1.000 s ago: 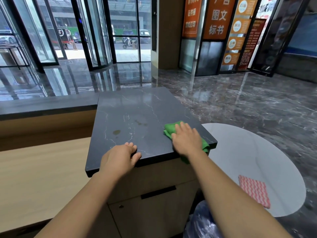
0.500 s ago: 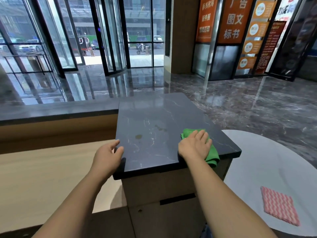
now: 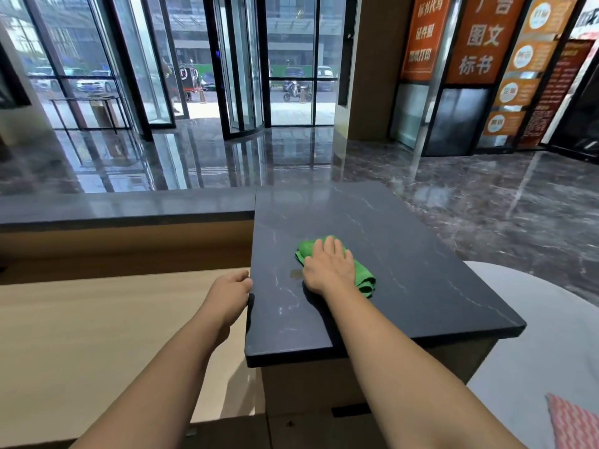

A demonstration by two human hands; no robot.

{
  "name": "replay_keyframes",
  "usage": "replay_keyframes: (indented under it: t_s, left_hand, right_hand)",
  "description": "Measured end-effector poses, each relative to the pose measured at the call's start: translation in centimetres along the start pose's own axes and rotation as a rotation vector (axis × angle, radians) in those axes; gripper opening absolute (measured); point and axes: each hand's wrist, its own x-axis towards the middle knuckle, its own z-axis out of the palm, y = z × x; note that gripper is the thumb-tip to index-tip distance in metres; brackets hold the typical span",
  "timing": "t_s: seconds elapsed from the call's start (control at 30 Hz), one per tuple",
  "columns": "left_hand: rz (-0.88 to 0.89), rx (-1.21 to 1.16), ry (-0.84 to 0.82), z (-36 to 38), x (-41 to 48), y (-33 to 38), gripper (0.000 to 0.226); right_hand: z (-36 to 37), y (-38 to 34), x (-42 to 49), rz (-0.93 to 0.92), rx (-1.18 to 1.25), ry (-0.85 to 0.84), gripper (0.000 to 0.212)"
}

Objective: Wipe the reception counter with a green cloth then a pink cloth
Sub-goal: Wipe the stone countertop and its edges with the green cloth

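The right grip (image 3: 329,267) lies flat, fingers straight and close together, palm down on the green cloth (image 3: 365,279). The cloth sits bunched under it near the middle of the dark stone surface (image 3: 421,270), showing past the fingertips and along the grip's right side. A small brown stain (image 3: 295,273) marks the stone just left of the grip's heel. The left grip (image 3: 228,294) is at the stone's left edge with its fingers curled against it; I cannot tell whether it clasps the edge. The pink cloth (image 3: 573,422) lies well apart on the pale round surface (image 3: 534,319), low at right.
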Motion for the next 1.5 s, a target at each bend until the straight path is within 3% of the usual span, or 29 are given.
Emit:
replay_keyframes:
  t_s: [0.1,0.37,0.53,0.6,0.77,0.93,1.1,1.33,1.5]
  left_hand:
    - [-0.015,-0.081,-0.009,0.1,1.6,0.4,0.036]
    - [-0.089,-0.213,-0.022,-1.0,5.3,1.5,0.036]
    - [-0.174,-0.436,-0.091,-1.9,7.3,2.3,0.020]
    - [-0.209,-0.498,-0.094,-2.2,8.1,2.3,0.037]
    - [-0.230,-0.588,-0.088,-2.2,9.4,1.9,0.042]
    - [-0.289,-0.719,-0.024,-1.8,10.7,1.3,0.029]
    - [-0.313,-0.749,0.015,-1.6,11.4,1.5,0.035]
    - [-0.303,-0.719,0.061,-1.4,11.7,2.4,0.036]
    - [-0.300,-0.623,0.024,-1.8,11.7,2.4,0.024]
  right_hand:
    - [-0.8,2.8,1.6,-0.032,0.005,-0.033,0.056]
    - [-2.2,9.2,6.2,0.273,-0.015,0.013,0.055]
    - [-1.6,5.6,8.2,0.527,0.006,0.071,0.060]
    - [-1.0,2.7,9.2,0.555,0.022,0.074,0.063]
    - [0.7,-5.1,11.2,0.371,0.023,0.063,0.063]
    - [1.7,-11.6,10.8,-0.033,0.000,-0.026,0.067]
    - [1.1,-8.5,11.4,-0.290,-0.006,-0.111,0.059]
    - [-0.1,0.5,13.8,0.007,-0.051,-0.055,0.060]
    - [-0.2,1.6,16.4,0.240,-0.043,-0.003,0.059]
